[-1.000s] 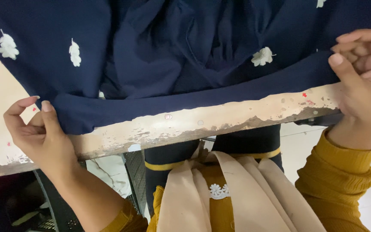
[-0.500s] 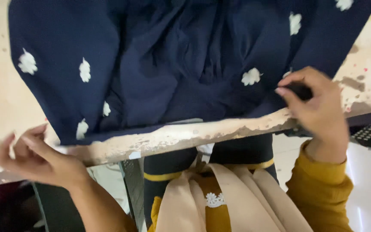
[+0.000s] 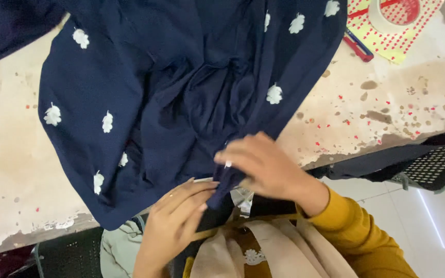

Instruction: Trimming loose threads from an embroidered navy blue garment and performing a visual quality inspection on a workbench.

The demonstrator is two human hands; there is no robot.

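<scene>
Since the earlier frames, both hands had travelled inward from the opposite ends of the cloth's near edge and met at the middle; the navy fabric with white leaf motifs (image 3: 181,98) had bunched toward the centre and its hem no longer lay straight along the table edge.

Worktable (image 3: 387,103): pale, stained and speckled red, its chipped edge running from 8 o'clock to 3 o'clock. The fabric covered it from 10 o'clock through 12 o'clock, heavily creased at the centre, with its near portion spilling over the edge at 6 o'clock. Judged from these folds, the cloth was gathered but not yet folded flat; smoothing and squaring appeared to remain.

Right hand (image 3: 266,167): just below centre, fingers curled and pinching the gathered near edge of the fabric.

Left hand (image 3: 176,219): at 6 o'clock, touching the same edge, fingers extended along the dark fold; whether it gripped or merely steadied the cloth could not be told.

Red-spotted yellow sheet (image 3: 418,31) with a tape roll (image 3: 397,13): at 1 o'clock, well apart from the hands.

Red and blue pen (image 3: 357,45): beside the sheet.
</scene>
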